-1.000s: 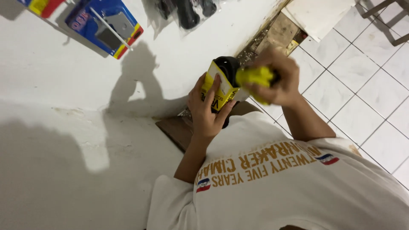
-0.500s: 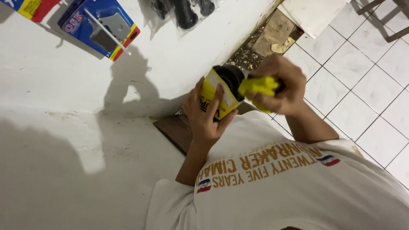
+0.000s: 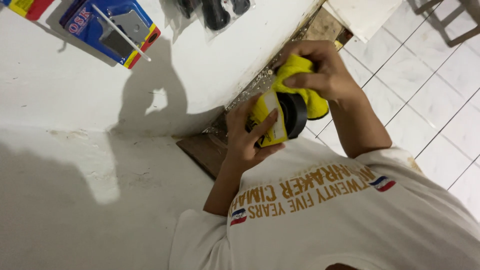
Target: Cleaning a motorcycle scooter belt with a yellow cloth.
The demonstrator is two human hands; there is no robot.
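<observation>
While the yellow microfibre cloth [image 3: 300, 82] was bunched more to the side of the can a second ago, it now sits right over the top end, and the right hand [image 3: 320, 70] has come in closer above it, fingers curled tight around the wad and pressing it down. The left hand [image 3: 250, 135] wraps the yellow cylindrical can with the black rim [image 3: 282, 117] from below, thumb and fingers closed around its body, one finger laid flat across the pale label. The can is tipped on its side, held up in front of the chest of the person's white printed T-shirt [image 3: 340, 210], clear of every surface. It has turned a little since the earlier views: more of the black rim faces the camera now. To judge from that, the wiping has moved round to the rim end of the can. Behind the hands, a white wall [image 3: 75, 100] carries a blue and red blister pack [image 3: 112, 27] hung on a peg, and clear bags of black parts [image 3: 215, 10] hang beside it. White floor tiles [image 3: 425, 80] lie to the right, with a brown wooden board [image 3: 202, 155] down by the wall's foot.
</observation>
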